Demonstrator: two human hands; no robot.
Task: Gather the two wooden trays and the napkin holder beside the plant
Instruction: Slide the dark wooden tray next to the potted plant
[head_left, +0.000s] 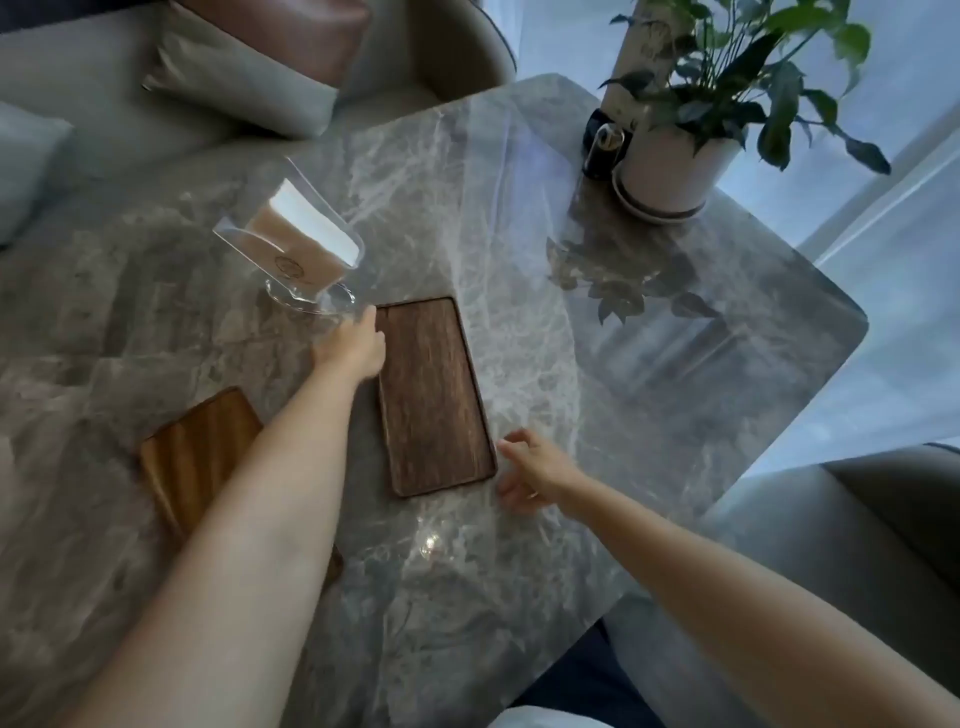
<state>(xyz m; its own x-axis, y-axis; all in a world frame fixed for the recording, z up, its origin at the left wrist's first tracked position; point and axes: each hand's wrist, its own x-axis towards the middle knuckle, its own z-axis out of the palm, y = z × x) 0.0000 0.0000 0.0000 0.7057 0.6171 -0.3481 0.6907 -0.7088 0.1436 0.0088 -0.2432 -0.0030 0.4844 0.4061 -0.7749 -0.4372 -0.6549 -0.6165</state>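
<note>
Head view shows both bare arms stretched forward over the marble table (519, 208). Left hand (353, 348) lies at the far left corner of the dark wooden tray (434, 395), fingers curled at its edge; whether it grips is unclear. Right hand (535, 473) hovers spread and empty just beside the near right corner. This tray's long axis runs away from the person, tilted slightly left. A lighter wooden tray (200, 457) lies under the left forearm. Clear napkin holder (296, 249) stands beyond, well apart from the potted plant (675, 130).

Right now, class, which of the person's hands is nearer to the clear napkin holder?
Left. The left hand reaches just short of the napkin holder base, at the dark tray's far left corner. The right hand is by that tray's near right corner, much farther away.
</note>
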